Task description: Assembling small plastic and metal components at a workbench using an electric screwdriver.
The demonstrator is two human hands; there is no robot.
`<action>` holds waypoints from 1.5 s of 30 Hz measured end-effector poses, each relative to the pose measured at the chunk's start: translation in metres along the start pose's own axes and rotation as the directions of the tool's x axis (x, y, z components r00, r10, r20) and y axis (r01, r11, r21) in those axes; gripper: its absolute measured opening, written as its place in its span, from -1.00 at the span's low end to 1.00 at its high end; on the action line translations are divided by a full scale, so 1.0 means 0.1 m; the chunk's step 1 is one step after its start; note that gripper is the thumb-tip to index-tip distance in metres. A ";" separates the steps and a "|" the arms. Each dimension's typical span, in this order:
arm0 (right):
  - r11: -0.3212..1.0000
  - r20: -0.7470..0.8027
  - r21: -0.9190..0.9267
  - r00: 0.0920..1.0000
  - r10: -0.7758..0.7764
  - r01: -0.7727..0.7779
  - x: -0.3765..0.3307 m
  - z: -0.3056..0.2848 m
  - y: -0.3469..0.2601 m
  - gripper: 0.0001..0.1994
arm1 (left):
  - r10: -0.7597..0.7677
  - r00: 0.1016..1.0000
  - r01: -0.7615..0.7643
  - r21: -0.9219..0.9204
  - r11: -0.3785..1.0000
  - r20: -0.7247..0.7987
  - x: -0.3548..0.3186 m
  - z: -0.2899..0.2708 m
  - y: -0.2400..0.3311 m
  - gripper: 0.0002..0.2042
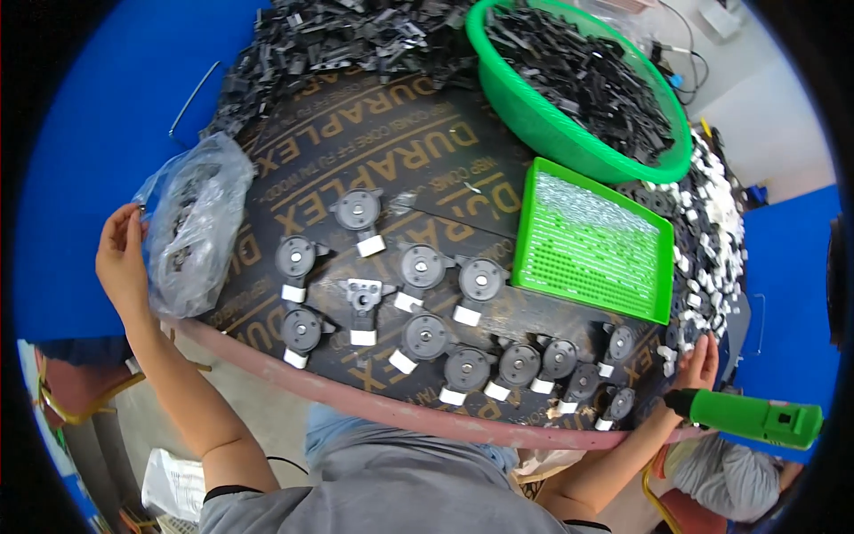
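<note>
My left hand [124, 254] is at the far left edge of the table, beside a clear plastic bag [197, 227] of small dark and shiny parts. Its fingertips are pinched together at the bag's edge; whatever they hold is too small to make out. Over on the right, my right hand [698, 363] reaches with fingers stretched to a pile of white caps [712, 231] mixed with black parts. A green electric screwdriver [756, 416] hides part of that wrist. Between my hands lie several round black parts [425, 336] with white end blocks, and one triangular black part [364, 299].
A green perforated tray [672, 267] holds many small shiny pieces. Behind it stands a green basket [534, 133] full of black strips, beside a heap of black strips [356, 36]. The table's curved reddish edge [391, 409] runs in front of me. Another person [734, 476] sits at lower right.
</note>
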State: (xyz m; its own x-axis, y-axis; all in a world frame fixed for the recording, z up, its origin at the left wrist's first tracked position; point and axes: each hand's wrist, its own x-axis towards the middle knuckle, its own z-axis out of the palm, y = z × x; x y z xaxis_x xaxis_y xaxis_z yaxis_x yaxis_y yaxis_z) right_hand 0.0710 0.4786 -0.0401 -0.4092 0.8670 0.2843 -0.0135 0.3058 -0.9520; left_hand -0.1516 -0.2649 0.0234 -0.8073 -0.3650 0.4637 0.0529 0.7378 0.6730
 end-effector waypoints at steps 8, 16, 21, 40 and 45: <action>0.999 0.074 0.050 0.997 -0.015 0.012 -0.03 -0.03 0.01 -0.65 | 0.000 1.000 -0.002 0.226 0.974 0.009 -0.18 -0.05 0.48 -0.87; 0.998 0.059 0.059 0.997 -0.041 0.037 -0.10 -0.03 -0.08 -0.63 | 0.464 0.791 -0.408 -0.221 0.886 0.399 -1.32 0.64 1.69 -0.83; 0.995 0.073 0.082 0.995 -0.062 0.056 -0.18 0.11 -0.18 -0.66 | 0.645 0.673 -0.627 -0.183 0.757 0.363 -1.45 0.78 1.62 -0.80; 0.867 -0.456 -0.097 0.753 -0.475 0.488 -0.14 -0.12 -0.41 -0.67 | 0.545 0.708 -0.573 -0.086 0.815 0.448 -1.50 0.71 1.62 -0.83; 0.832 -0.722 -0.223 0.488 -0.491 0.507 -0.37 -0.30 -1.00 -0.65 | 0.521 0.737 -0.533 -0.104 0.840 0.430 -1.54 0.74 1.61 -0.84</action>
State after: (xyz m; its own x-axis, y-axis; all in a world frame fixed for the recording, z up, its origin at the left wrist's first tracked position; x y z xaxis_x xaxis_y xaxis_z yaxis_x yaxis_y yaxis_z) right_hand 0.1149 0.4272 0.0483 0.4659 0.5568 0.6877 -0.0152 0.7821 -0.6230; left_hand -0.0628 -0.0477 0.0176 -0.8202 0.3594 0.4451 0.5360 0.7547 0.3782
